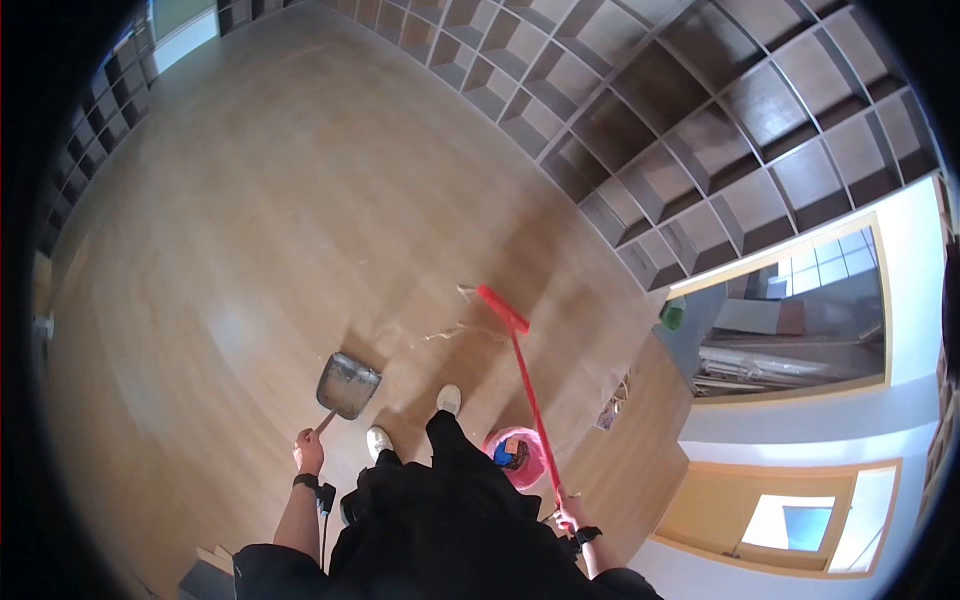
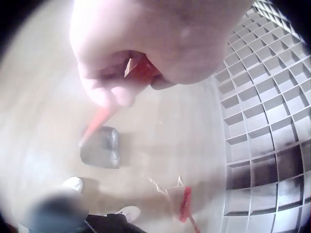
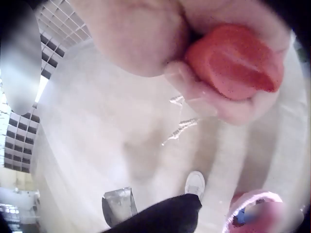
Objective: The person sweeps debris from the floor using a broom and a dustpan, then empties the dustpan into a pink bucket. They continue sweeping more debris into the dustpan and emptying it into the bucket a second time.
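My left hand grips the reddish handle of a dark, scuffed dustpan, its pan low over the floor in front of my feet. In the left wrist view the fingers curl round that handle. With my right hand I hold the long red handle of a broom. Its red head is out on the floor ahead, to the right of the dustpan. Pale, strip-like debris lies between pan and broom head. The handle's red end pokes out of the right fist in the right wrist view.
A pink bin holding blue and brown refuse stands right of my feet, beside the broom handle. Tall cubby shelves line the far right wall. Small items lie on the floor near the window opening. A door is at right.
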Tool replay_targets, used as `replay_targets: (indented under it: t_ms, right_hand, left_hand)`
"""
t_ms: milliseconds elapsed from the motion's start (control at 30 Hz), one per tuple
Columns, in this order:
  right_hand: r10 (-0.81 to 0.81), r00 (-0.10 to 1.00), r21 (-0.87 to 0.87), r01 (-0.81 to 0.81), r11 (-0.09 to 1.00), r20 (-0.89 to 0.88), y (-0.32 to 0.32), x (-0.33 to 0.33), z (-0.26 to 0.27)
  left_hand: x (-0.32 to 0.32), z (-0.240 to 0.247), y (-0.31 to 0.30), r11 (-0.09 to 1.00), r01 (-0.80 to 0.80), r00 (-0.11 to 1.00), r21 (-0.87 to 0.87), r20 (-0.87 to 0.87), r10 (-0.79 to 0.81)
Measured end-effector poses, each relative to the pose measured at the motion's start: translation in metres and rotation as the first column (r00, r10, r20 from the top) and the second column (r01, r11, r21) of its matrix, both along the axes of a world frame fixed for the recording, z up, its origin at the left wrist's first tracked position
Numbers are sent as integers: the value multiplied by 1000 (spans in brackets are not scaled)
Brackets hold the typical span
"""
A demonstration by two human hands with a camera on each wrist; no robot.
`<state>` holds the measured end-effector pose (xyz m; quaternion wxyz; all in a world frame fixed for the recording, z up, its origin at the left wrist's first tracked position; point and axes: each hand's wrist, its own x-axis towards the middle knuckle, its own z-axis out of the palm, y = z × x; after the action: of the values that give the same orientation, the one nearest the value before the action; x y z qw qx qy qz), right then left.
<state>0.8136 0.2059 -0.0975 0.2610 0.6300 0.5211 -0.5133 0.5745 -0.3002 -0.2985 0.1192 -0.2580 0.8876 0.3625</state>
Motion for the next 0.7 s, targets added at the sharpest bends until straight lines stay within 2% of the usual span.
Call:
replay_targets:
  t_ms: [100,167,200,233,300,333,367,400,433,500,633,700]
  right_hand:
    - [117,991,103,-124,987,66,37,-53,-8]
    - [260,965,262,-242,934,-37,51,-104,-11]
    - [488,862,409,-401,820,-135,76,-115,-45]
    - [696,691,559,-504,658,-195,101,-127,-84]
    - [424,886,341,-345,874,-189,111,-199,-80]
    - [464,866,368,-377,850,-185,114,-235,-76]
    - [501,847,395,-405,825,-179,120,-267,-76]
    - [464,864,347,-382,857,-195,130,-297,-87]
    - [422,883,298,-355,886,-204,141,-325,-100]
    - [570,821,353,-523,776,-34,148,-376,-99]
    - [551,834,378,-497,781,-41,150,-413,-143]
    - [600,795,336,-591,733,89,140,-412,-149]
  left_hand:
    - [5,-6,4,999,-20,1000,-28,-19,20]
    - [9,-13,2,998,-61,998,-8,-7,61]
    - [13,-14,0,995,-97,995,20,0,97]
    - [15,-1,4,993,-120,993,4,5,120]
    - [13,45,15,958,-261,957,118,160,241]
    - [13,59,16,951,-296,947,94,161,279]
    - [16,69,18,918,-360,931,168,129,341]
    - [23,79,21,878,-413,911,242,102,401]
    - [30,88,25,872,-439,898,218,111,425]
    - [43,107,35,820,-513,855,253,68,514]
    - [74,126,62,776,-586,805,234,62,589]
    - [82,136,80,772,-606,794,194,79,603]
